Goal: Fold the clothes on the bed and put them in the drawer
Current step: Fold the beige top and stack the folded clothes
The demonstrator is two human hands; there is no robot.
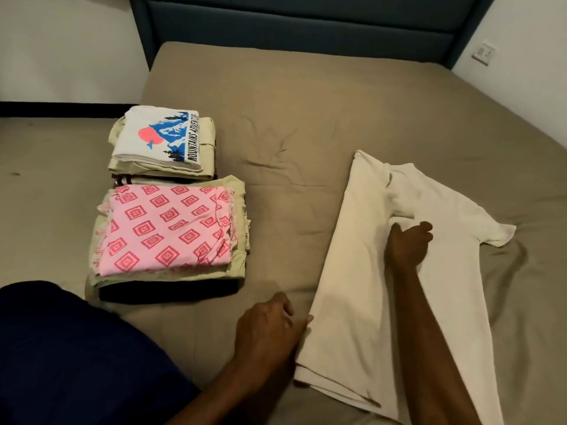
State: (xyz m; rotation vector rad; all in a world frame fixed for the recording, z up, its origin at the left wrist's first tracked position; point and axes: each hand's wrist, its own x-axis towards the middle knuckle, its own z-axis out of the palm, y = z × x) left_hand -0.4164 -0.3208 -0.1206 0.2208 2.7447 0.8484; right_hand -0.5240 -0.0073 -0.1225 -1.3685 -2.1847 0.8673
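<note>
Lying lengthwise on the right half of the bed [306, 124], a cream T-shirt [346, 271] is seen partly folded: its left side has been turned over onto the body, while one short sleeve is spread out to the right. The right hand [409, 243] is laid on the middle of the shirt, palm down, with the fingers loosely bent and nothing gripped between them. The left hand [270, 329] is placed at the shirt's left edge near the hem; its fingers are curled at that edge and its thumb is touching the cloth, but whether the fabric is actually pinched cannot be told.

Well apart from the shirt, on the left side of the bed, two stacks of folded clothes are set just beside each other. The nearer stack is topped by a pink patterned garment [168, 228], with beige pieces and a dark one beneath. The farther stack is topped by a white printed T-shirt [159, 139] showing blue mountains. A taupe sheet covers the mattress, and a dark blue headboard [306, 23] is seen behind it. A wall socket [484, 53] is mounted at the upper right.
</note>
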